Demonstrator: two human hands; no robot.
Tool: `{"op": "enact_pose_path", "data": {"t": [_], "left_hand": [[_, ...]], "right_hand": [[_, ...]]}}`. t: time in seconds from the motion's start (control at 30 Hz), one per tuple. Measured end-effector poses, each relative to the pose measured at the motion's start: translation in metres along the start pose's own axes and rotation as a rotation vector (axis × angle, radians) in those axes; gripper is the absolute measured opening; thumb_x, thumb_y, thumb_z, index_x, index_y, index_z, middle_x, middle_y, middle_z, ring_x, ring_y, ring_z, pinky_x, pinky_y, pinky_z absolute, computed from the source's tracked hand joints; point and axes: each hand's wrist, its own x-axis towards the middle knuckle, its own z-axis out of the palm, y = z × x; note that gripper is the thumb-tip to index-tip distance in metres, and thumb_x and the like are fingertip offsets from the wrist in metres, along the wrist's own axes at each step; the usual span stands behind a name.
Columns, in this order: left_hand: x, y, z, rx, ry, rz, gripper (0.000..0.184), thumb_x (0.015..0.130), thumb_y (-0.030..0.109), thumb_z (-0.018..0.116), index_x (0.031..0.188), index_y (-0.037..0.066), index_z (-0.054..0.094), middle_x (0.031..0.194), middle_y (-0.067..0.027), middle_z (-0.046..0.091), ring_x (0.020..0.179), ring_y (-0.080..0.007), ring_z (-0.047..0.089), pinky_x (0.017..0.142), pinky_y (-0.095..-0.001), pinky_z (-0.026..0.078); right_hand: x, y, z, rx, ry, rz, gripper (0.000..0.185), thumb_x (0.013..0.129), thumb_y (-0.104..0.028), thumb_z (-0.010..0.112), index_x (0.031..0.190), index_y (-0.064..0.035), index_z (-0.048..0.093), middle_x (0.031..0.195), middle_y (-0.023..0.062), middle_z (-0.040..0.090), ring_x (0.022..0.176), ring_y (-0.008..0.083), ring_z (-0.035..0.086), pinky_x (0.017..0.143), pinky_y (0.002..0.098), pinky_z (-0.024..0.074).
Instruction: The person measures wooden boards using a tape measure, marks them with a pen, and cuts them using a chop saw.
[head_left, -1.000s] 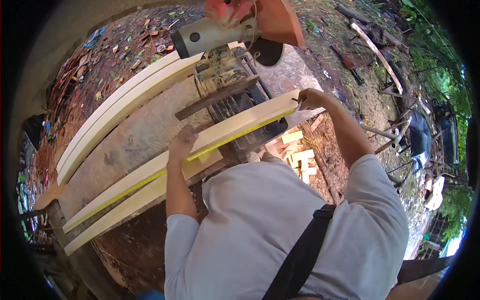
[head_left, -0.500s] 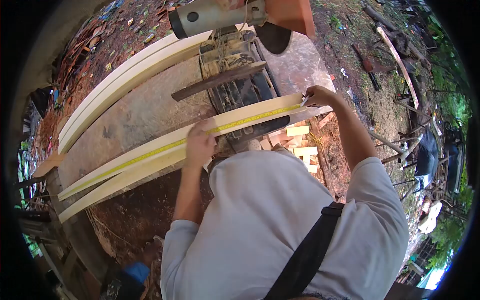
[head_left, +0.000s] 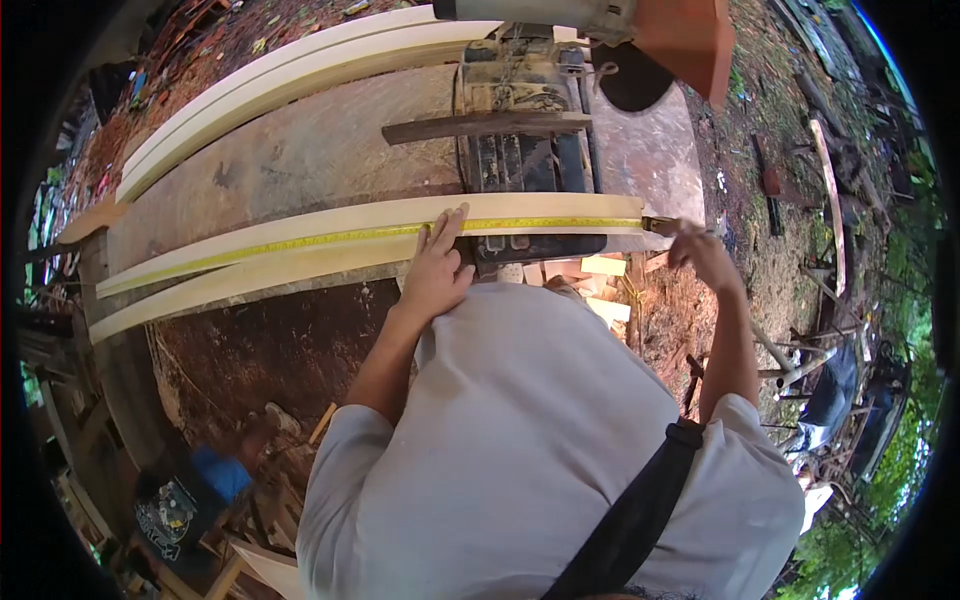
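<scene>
A yellow measuring tape [head_left: 340, 237] lies stretched along a pale wooden board [head_left: 560, 209]. My left hand [head_left: 437, 268] rests on the board's near side, its first fingers extended across the tape and the others bent. Beyond the board's right end is my right hand [head_left: 702, 255], fingers curled and slightly blurred. At its fingertips, by the tape's right end, is a small dark piece that I cannot make out. A second pale board [head_left: 210, 283] lies along the near side, spreading away from the first towards the left.
A power saw with an orange guard [head_left: 690, 45] and dark round blade [head_left: 635, 80] overhangs the worn table [head_left: 330, 150]. More pale boards [head_left: 300, 60] lie along the far edge. Offcuts [head_left: 603, 266] are below the near edge. Blue cloth [head_left: 222, 472] and dark printed cloth [head_left: 168, 515] show lower left.
The view has shifted and turned. My right hand has drawn back from the board's end, off to the right. My left hand's fingers, blurred before, now lie still on the tape.
</scene>
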Motion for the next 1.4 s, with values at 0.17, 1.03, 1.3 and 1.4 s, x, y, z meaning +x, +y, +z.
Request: {"op": "enact_pose_path", "data": {"t": [0.17,1.03,1.3,1.4], "left_hand": [[-0.015,-0.003,-0.008,-0.023,0.088,-0.062,0.03,0.084,0.021,0.065,0.078,-0.009,0.066,0.16,-0.0151,0.026,0.147,-0.0379,0.026,0.116,-0.0594,0.022],[0.007,-0.005,-0.037,0.114,-0.36,-0.044,0.037,0.094,0.031,0.055,0.094,-0.001,0.074,0.154,-0.0265,0.032,0.143,-0.0418,0.03,0.117,-0.0547,0.023],[0.012,-0.004,-0.038,0.109,-0.382,-0.051,0.043,0.096,0.033,0.052,0.093,-0.004,0.073,0.154,-0.0278,0.031,0.143,-0.0435,0.029,0.117,-0.0552,0.024],[0.012,-0.003,-0.04,0.095,-0.396,-0.063,0.048,0.098,0.034,0.05,0.09,-0.007,0.072,0.154,-0.0284,0.029,0.144,-0.0431,0.029,0.116,-0.0549,0.026]], "right_hand": [[0.018,-0.011,0.107,0.175,-0.311,-0.023,0.037,0.105,-0.03,0.05,0.123,-0.0001,0.063,0.103,0.0061,0.068,0.091,0.0128,0.061,0.084,0.0301,0.0507],[0.134,-0.061,0.245,-0.05,-0.058,-0.481,0.02,0.089,-0.017,0.06,0.091,0.0018,0.067,0.08,0.017,0.067,0.074,0.0262,0.065,0.069,0.0364,0.0501],[0.135,-0.061,0.244,-0.103,-0.054,-0.523,0.021,0.089,-0.018,0.059,0.089,0.0019,0.066,0.08,0.0178,0.067,0.074,0.0277,0.066,0.07,0.0368,0.0501],[0.137,-0.057,0.245,-0.113,-0.038,-0.526,0.021,0.089,-0.018,0.059,0.089,0.002,0.066,0.08,0.0185,0.067,0.074,0.0287,0.066,0.07,0.0373,0.0503]]}}
